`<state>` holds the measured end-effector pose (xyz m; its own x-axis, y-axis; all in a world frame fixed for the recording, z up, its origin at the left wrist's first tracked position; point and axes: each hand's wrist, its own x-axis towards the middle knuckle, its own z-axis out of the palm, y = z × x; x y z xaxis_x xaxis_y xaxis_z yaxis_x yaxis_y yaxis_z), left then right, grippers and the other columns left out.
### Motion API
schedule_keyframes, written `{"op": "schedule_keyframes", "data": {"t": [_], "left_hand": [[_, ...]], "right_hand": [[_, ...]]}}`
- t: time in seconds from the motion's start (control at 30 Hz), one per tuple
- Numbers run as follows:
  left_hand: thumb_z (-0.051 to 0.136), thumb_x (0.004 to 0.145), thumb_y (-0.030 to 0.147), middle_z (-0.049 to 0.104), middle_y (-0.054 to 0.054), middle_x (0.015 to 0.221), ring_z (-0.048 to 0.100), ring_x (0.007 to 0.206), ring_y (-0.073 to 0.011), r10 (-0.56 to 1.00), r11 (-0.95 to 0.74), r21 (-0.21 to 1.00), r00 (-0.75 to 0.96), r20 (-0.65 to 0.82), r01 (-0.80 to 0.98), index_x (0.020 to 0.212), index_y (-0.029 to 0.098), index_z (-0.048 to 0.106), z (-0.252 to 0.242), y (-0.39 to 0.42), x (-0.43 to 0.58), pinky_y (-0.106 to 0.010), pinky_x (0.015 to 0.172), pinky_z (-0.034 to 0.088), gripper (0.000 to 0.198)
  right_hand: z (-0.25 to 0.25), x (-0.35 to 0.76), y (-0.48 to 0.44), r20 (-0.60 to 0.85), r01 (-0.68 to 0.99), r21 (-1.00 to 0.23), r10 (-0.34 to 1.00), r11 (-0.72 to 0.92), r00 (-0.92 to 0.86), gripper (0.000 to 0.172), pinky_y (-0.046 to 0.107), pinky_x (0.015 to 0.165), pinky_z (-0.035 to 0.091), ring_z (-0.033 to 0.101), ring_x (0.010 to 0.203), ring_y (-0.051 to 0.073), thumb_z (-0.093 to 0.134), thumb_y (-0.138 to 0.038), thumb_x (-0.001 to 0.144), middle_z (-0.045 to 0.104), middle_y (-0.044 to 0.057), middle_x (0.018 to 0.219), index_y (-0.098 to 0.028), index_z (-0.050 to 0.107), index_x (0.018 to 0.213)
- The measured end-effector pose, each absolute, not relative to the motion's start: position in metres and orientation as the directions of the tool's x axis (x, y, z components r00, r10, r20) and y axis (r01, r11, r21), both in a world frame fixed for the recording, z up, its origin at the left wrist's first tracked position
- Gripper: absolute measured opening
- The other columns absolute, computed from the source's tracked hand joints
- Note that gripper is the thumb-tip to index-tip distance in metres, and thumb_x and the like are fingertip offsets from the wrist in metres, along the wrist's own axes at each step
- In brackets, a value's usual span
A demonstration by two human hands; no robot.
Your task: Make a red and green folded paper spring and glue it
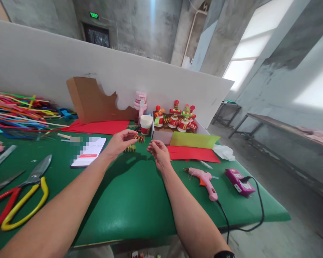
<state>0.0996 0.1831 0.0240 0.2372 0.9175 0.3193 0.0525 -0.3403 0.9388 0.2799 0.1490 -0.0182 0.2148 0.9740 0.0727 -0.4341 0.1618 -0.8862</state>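
Observation:
Above the middle of the green table, my left hand (121, 143) has its fingertips closed on a red-and-green accordion-folded paper strip (140, 139). Just below that hand is a second folded paper strip (130, 148), yellow-green; whether it lies on the table or hangs from the fingers is unclear. My right hand (159, 153), a short gap to the right, has thumb and fingers pinched together; anything between them is too small to make out. Behind both hands stands a stack of paper cups (146, 124). A white box (161, 137) beside it holds several decorated paper-cup figures (183, 123).
To the right lie a pink glue gun (204, 180) with its cord and a purple power box (240, 182). On the left are a phone (90, 152), large scissors (32, 182) and colourful pipe cleaners (18, 114). Red paper (193, 153) lies before the box; a white board (110, 64) stands behind.

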Motion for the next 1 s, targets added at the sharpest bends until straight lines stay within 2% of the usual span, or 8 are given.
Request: {"op": "schedule_keyframes", "data": {"t": [0.07, 0.17, 0.33, 0.53, 0.73, 0.87, 1.0], "left_hand": [[0.078, 0.064, 0.046, 0.074, -0.007, 0.096, 0.067, 0.093, -0.0231, 0.912, -0.369, 0.923, 0.235, 0.337, 0.107, 0.098, 0.019, 0.068, 0.023, 0.183, 0.101, -0.041, 0.088, 0.052, 0.044], [0.074, 0.068, 0.047, 0.073, -0.006, 0.089, 0.066, 0.085, -0.0225, 0.901, -0.418, 0.883, 0.223, 0.373, 0.213, 0.097, 0.019, 0.069, 0.022, 0.182, 0.103, -0.038, 0.08, 0.053, 0.041], [0.07, 0.071, 0.044, 0.072, -0.005, 0.085, 0.065, 0.079, -0.0213, 0.88, -0.472, 0.822, 0.225, 0.418, 0.319, 0.096, 0.02, 0.069, 0.02, 0.179, 0.108, -0.034, 0.072, 0.052, 0.034], [0.067, 0.075, 0.044, 0.072, -0.005, 0.091, 0.065, 0.081, -0.0209, 0.844, -0.536, 0.757, 0.259, 0.47, 0.373, 0.093, 0.022, 0.069, 0.018, 0.176, 0.114, -0.033, 0.072, 0.052, 0.029], [0.066, 0.077, 0.042, 0.071, -0.005, 0.094, 0.065, 0.083, -0.0209, 0.813, -0.582, 0.709, 0.291, 0.504, 0.399, 0.094, 0.022, 0.068, 0.016, 0.176, 0.116, -0.033, 0.073, 0.053, 0.026], [0.063, 0.079, 0.039, 0.07, -0.005, 0.094, 0.064, 0.081, -0.0199, 0.779, -0.627, 0.667, 0.32, 0.54, 0.402, 0.094, 0.022, 0.068, 0.015, 0.173, 0.118, -0.032, 0.073, 0.052, 0.023], [0.063, 0.079, 0.045, 0.069, -0.005, 0.09, 0.063, 0.08, -0.0203, 0.765, -0.644, 0.649, 0.349, 0.541, 0.404, 0.092, 0.022, 0.069, 0.018, 0.168, 0.122, -0.032, 0.07, 0.051, 0.027]], "right_hand": [[-0.017, 0.279, 0.148, 0.155, -0.303, -0.921, 0.943, 0.246, 0.295, 0.032, 0.027, 0.068, 0.054, 0.059, 0.061, 0.011, 0.083, -0.042, 0.062, 0.062, -0.005, 0.066, -0.021, 0.062, 0.074], [-0.015, 0.276, 0.145, 0.275, -0.082, -0.944, 0.897, 0.321, 0.347, 0.028, 0.026, 0.065, 0.051, 0.059, 0.064, 0.013, 0.08, -0.041, 0.064, 0.064, -0.003, 0.067, -0.021, 0.064, 0.073], [-0.015, 0.274, 0.143, 0.29, 0.102, -0.957, 0.898, 0.272, 0.331, 0.025, 0.029, 0.068, 0.052, 0.064, 0.069, 0.017, 0.076, -0.042, 0.067, 0.071, 0.002, 0.072, -0.02, 0.069, 0.076], [-0.019, 0.275, 0.143, 0.291, 0.195, -0.952, 0.897, 0.237, 0.331, 0.019, 0.03, 0.07, 0.054, 0.069, 0.072, 0.02, 0.07, -0.037, 0.072, 0.076, 0.005, 0.077, -0.02, 0.073, 0.078], [-0.023, 0.275, 0.146, 0.3, 0.258, -0.941, 0.893, 0.219, 0.335, 0.02, 0.029, 0.068, 0.053, 0.068, 0.07, 0.019, 0.064, -0.036, 0.075, 0.076, 0.004, 0.075, -0.02, 0.076, 0.079], [-0.024, 0.276, 0.148, 0.252, 0.258, -0.952, 0.9, 0.164, 0.356, 0.019, 0.029, 0.067, 0.052, 0.068, 0.068, 0.019, 0.061, -0.032, 0.073, 0.075, 0.003, 0.071, -0.02, 0.076, 0.075], [-0.023, 0.278, 0.149, 0.173, 0.223, -0.971, 0.897, 0.086, 0.407, 0.013, 0.028, 0.065, 0.051, 0.066, 0.064, 0.018, 0.063, -0.027, 0.07, 0.07, 0.0, 0.06, -0.021, 0.075, 0.068]]}}
